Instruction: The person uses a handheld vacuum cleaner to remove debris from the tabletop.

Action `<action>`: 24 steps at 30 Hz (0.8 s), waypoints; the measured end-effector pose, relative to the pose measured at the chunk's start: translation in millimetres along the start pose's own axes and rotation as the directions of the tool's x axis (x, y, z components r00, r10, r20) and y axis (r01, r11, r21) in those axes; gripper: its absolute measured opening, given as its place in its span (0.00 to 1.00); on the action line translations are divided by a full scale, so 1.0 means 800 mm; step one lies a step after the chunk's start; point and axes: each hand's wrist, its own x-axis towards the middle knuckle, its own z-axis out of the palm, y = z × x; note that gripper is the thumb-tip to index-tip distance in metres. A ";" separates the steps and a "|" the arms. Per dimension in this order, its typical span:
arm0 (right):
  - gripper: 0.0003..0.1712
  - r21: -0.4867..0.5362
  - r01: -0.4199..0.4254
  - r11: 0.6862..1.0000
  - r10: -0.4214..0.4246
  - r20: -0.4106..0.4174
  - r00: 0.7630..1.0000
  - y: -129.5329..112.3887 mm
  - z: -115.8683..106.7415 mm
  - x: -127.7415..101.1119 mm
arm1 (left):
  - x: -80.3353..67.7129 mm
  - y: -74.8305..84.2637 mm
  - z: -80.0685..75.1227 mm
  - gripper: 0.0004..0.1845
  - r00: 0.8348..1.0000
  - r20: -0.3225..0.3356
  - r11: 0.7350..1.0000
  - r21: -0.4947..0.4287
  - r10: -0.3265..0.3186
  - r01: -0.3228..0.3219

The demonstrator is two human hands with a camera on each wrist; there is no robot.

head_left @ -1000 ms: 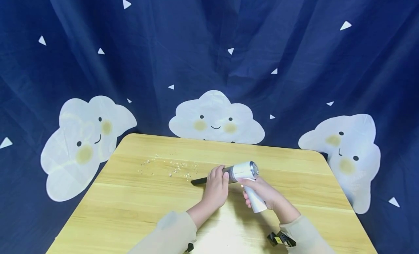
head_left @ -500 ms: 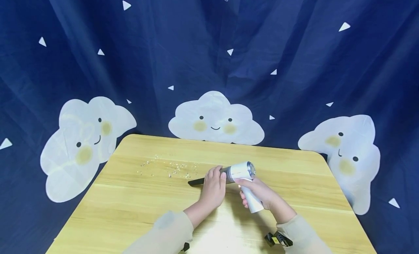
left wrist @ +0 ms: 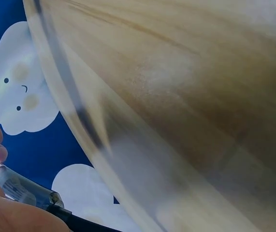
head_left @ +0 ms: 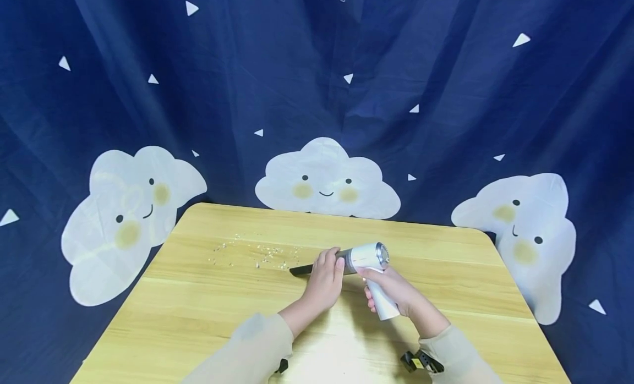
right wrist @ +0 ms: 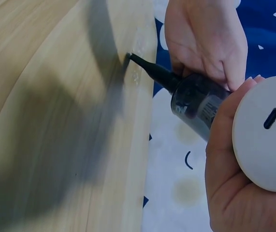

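Observation:
A white handheld vacuum cleaner [head_left: 365,256] with a dark see-through dust cup [right wrist: 196,99] and a black crevice nozzle [head_left: 301,270] is held over the table, pointing left. My right hand [head_left: 398,293] grips its white handle, whose round end with a slot shows in the right wrist view. Around the front part, where nozzle meets cup, my left hand [head_left: 324,279] holds it, thumb on the near side and fingers across the top. The nozzle tip is right at the near right edge of a scatter of small pale bits [head_left: 257,266].
The light wooden table [head_left: 198,312] has rounded far corners. Behind it hangs a dark blue curtain [head_left: 307,54] with smiling white clouds and small white triangles. A black strap device [head_left: 421,362] sits at the right sleeve.
The vacuum cleaner and both hands shifted slightly left, then back right and a little farther from me. Both grips stay the same, and the scattered bits look much the same.

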 end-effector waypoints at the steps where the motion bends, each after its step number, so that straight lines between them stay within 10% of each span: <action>1: 0.19 -0.001 0.000 1.000 0.000 -0.001 1.000 0.000 0.000 0.000 | 0.001 0.000 0.000 0.28 1.000 -0.001 1.000 -0.002 0.002 -0.002; 24: 0.20 0.011 0.004 1.000 -0.003 -0.049 0.999 -0.009 -0.011 -0.009 | 0.017 0.004 0.010 0.29 0.997 0.078 1.000 -0.005 0.017 -0.016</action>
